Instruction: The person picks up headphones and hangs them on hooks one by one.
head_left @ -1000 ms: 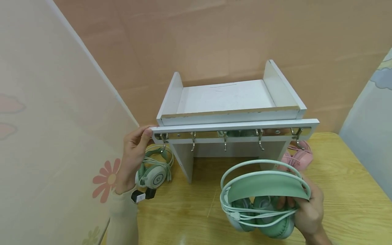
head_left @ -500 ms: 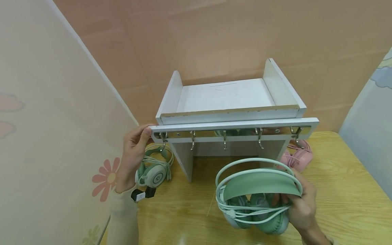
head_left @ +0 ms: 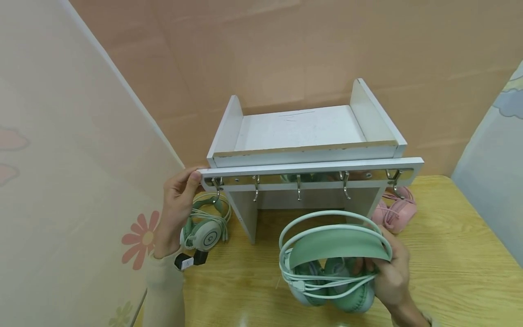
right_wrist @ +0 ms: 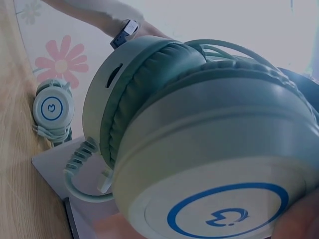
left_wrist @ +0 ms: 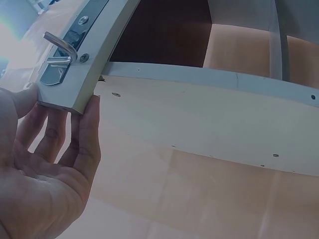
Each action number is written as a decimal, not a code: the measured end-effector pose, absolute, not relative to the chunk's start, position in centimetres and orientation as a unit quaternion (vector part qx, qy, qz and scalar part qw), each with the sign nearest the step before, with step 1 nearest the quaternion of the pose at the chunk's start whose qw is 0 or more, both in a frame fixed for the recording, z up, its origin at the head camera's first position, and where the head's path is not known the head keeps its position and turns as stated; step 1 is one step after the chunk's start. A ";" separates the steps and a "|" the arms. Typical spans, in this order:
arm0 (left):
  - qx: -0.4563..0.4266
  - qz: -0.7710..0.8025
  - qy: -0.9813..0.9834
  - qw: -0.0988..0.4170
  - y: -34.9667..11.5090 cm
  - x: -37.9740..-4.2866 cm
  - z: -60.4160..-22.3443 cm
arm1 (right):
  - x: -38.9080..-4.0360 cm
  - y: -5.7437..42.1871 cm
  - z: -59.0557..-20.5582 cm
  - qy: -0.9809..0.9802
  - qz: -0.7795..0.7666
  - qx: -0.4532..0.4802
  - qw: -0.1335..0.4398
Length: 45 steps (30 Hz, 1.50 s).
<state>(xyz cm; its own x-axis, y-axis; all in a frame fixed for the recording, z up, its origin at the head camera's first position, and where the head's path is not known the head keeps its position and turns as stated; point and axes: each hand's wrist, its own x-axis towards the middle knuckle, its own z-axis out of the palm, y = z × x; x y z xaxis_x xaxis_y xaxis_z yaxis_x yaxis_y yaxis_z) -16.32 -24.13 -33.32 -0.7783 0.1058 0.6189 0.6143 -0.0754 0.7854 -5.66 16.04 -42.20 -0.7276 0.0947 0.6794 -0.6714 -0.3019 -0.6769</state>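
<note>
My left hand point(head_left: 180, 195) grips the left end of a white hook rail point(head_left: 278, 179), thumb on the front face. In the left wrist view its fingers point(left_wrist: 88, 132) curl under the rail's end, beside a metal hook point(left_wrist: 62, 47). With my right hand point(head_left: 393, 272) I hold green-and-white headphones point(head_left: 339, 243) by their right side, below and in front of the rail. Their white cable is looped in a bundle across the ear cups. One large ear cup point(right_wrist: 214, 149) with a blue ring logo fills the right wrist view.
The rail fronts a white shelf unit point(head_left: 302, 129) on a wooden table point(head_left: 461, 254). A second green-and-white headset point(head_left: 208, 236) lies left of the unit. Pink headphones point(head_left: 398, 213) lie at its right. A patterned partition point(head_left: 94, 159) stands close on the left.
My right hand has carried the green headphones to the left, a little at a time, below the rail. The left hand keeps its grip on the rail's end.
</note>
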 end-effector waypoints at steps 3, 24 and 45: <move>-0.273 -0.680 -0.655 0.185 -24.1 -16.3 -33.3 | -5.7 15.8 -42.1 -0.534 0.759 0.276 0.250; -0.266 -0.687 -0.652 0.178 -24.3 -16.2 -33.2 | -6.4 13.5 -41.2 -0.538 0.750 0.296 0.246; -0.275 -0.691 -0.647 0.170 -24.2 -16.3 -33.2 | -6.7 11.8 -41.4 -0.527 0.757 0.304 0.237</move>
<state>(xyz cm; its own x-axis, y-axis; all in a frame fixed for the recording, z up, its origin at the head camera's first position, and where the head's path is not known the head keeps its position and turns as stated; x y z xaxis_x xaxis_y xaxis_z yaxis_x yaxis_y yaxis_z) -16.26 -24.18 -33.22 -0.7905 0.1208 0.6004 0.5912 -0.1053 0.7996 -6.73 11.84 -41.43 -0.7028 0.0387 0.7103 -0.6795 -0.3321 -0.6542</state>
